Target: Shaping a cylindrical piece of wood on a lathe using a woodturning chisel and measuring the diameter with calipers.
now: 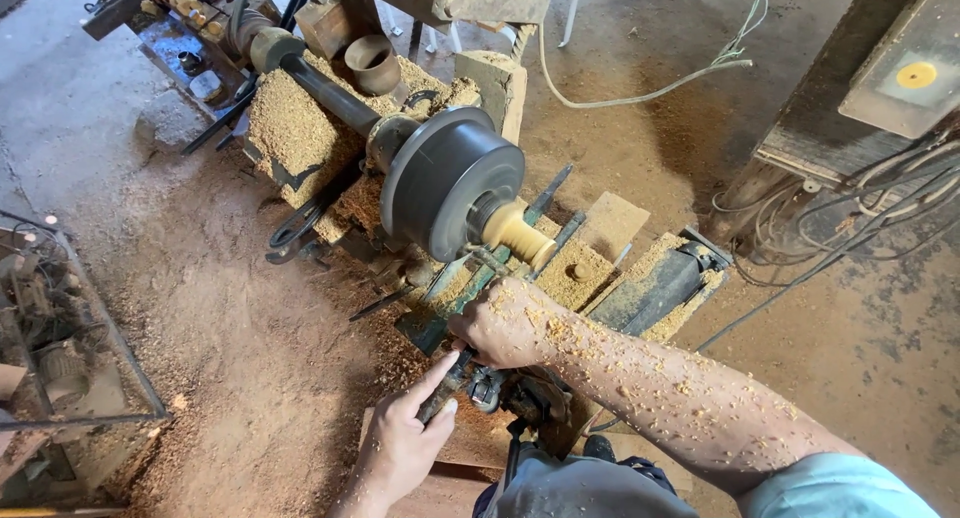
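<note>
A pale wooden workpiece (pixel 517 232) with turned grooves sticks out of the dark round chuck (pixel 452 183) of a wood lathe. My right hand (pixel 503 321), speckled with wood chips, presses down on a metal turning tool (pixel 470 260) just below the workpiece. My left hand (pixel 403 441) grips the tool's handle (pixel 443 388) lower down, index finger stretched along it. The tool's tip is hidden near the wood.
Sawdust lies heaped on the lathe bed (pixel 300 128) and the concrete floor (pixel 230 308). A metal cup (pixel 373 62) sits on the bed behind the chuck. Cables (pixel 840 218) hang by a box at right. A wire-framed machine (pixel 50 358) stands at left.
</note>
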